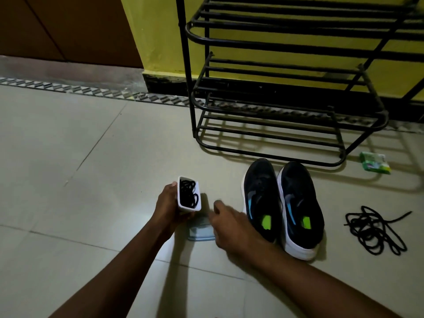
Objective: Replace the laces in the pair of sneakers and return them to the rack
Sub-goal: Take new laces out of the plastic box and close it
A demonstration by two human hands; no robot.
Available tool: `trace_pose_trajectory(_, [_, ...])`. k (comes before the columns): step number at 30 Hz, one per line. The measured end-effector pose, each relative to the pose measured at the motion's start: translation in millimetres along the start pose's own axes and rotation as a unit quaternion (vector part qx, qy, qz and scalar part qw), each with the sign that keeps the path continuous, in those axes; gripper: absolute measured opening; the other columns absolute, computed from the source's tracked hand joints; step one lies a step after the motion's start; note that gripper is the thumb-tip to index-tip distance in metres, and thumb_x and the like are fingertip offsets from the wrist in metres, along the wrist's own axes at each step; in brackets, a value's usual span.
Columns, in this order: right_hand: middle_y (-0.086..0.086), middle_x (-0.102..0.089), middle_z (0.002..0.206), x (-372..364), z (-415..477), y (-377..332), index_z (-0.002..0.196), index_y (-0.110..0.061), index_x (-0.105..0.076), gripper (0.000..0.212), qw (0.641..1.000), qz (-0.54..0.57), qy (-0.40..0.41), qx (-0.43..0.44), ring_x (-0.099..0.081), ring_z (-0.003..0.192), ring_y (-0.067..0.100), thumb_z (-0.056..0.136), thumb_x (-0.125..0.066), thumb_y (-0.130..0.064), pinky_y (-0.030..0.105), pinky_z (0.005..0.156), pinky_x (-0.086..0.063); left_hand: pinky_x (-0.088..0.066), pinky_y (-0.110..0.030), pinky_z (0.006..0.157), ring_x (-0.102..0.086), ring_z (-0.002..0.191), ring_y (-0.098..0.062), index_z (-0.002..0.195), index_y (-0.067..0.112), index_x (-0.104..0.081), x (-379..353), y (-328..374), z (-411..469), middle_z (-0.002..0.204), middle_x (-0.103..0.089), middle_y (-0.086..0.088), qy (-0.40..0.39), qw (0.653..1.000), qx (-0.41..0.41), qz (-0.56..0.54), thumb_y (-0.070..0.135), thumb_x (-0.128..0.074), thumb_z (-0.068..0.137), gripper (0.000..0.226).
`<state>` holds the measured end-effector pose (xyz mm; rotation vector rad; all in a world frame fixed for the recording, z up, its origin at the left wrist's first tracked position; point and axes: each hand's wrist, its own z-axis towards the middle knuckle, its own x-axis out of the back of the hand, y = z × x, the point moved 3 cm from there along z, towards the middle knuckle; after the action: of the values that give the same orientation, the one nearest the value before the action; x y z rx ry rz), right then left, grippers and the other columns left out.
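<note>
A pair of sneakers (283, 203) is set side by side on the floor (80, 168), toes pointed at the rack (286, 92). Dark mesh uppers, thick white soles, blue side flashes and bright green insole patches are seen, and no laces are seen threaded through them. The floor is laid with pale, smooth square tiles, edged by a patterned grey border strip.

Just beyond the sneakers' toes the rack is stood against a yellow wall (160, 37). It is built of black metal tube with rounded corners and tiers of thin parallel bars.

To the left of the sneakers a small white rectangular box (181, 203) is gripped in the left hand (168, 208), the fingers wrapped round its long sides. A tangle of black cord laces (189, 193) is held inside it.

Between the box and the sneakers the right hand (231, 226) is blurred, with its fingers loosely extended and nothing seen gripped. Beneath it, a clear, flat plastic lid (199, 230) with rounded corners is laid on the tiles; whether it is touched cannot be told.

To the right of the sneakers, well apart, a second set of loose black laces (376, 230) is heaped in loops on the floor. Beyond them, near the rack's foot, a small crumpled green packet (375, 162) is lying.
</note>
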<state>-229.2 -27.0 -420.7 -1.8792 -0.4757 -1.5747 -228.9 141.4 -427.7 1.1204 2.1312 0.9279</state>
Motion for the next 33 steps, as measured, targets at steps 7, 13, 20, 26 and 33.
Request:
trace_pose_trajectory(7, [0.001, -0.063, 0.122, 42.7, 45.1, 16.3, 0.128, -0.018, -0.066, 0.049, 0.984, 0.164, 0.063, -0.021, -0.055, 0.111, 0.023, 0.081, -0.074, -0.031, 0.042, 0.091, -0.052, -0.054, -0.056, 0.093, -0.070, 0.108, -0.035, 0.120, 0.022, -0.067, -20.2, 7.2, -17.5, 0.116, -0.071, -0.015, -0.139, 0.988, -0.040, 0.049, 0.037, -0.056, 0.100, 0.027])
trace_pose_trajectory(13, [0.006, -0.061, 0.109, 46.9, 52.4, 20.9, 0.128, -0.018, -0.065, 0.041, 0.995, 0.096, 0.036, 0.002, -0.054, 0.103, 0.022, 0.087, -0.067, -0.024, 0.033, 0.080, -0.048, -0.061, -0.050, 0.077, -0.072, 0.096, -0.039, 0.123, 0.016, -0.063, -27.2, 10.6, -15.7, 0.112, -0.070, -0.020, -0.150, 0.985, -0.043, 0.076, 0.043, -0.049, 0.105, 0.036])
trace_pose_trajectory(20, [0.008, -0.072, 0.092, 56.3, 66.6, 42.7, 0.103, -0.013, -0.078, 0.026, 0.966, 0.219, 0.122, -0.068, -0.066, 0.084, 0.022, 0.077, -0.074, -0.012, 0.032, 0.076, -0.056, -0.056, -0.039, 0.066, -0.068, 0.080, -0.036, 0.119, 0.008, -0.062, -21.5, 2.3, -15.2, 0.105, -0.072, -0.025, -0.067, 0.996, 0.062, -0.015, 0.041, -0.052, 0.101, 0.039])
trace_pose_trajectory(26, [0.006, -0.073, 0.088, 59.0, 85.5, 60.3, 0.098, -0.009, -0.077, 0.014, 0.927, 0.261, 0.195, -0.185, -0.068, 0.080, 0.016, 0.084, -0.074, -0.007, 0.031, 0.074, -0.061, -0.061, -0.041, 0.065, -0.065, 0.092, -0.038, 0.119, 0.008, -0.060, -4.3, 2.1, -4.9, 0.113, -0.066, -0.022, -0.020, 0.987, 0.114, -0.109, 0.038, -0.056, 0.101, 0.036])
trace_pose_trajectory(33, [0.017, -0.058, 0.128, 46.2, 105.4, 71.4, 0.127, -0.011, -0.065, 0.041, 0.923, 0.296, 0.101, -0.224, -0.066, 0.101, 0.027, 0.087, -0.073, -0.011, 0.034, 0.086, -0.058, -0.049, -0.052, 0.100, -0.066, 0.090, -0.040, 0.110, 0.008, -0.062, -0.5, 3.0, 0.7, 0.106, -0.068, -0.024, -0.011, 0.991, 0.108, -0.074, 0.038, -0.055, 0.102, 0.032])
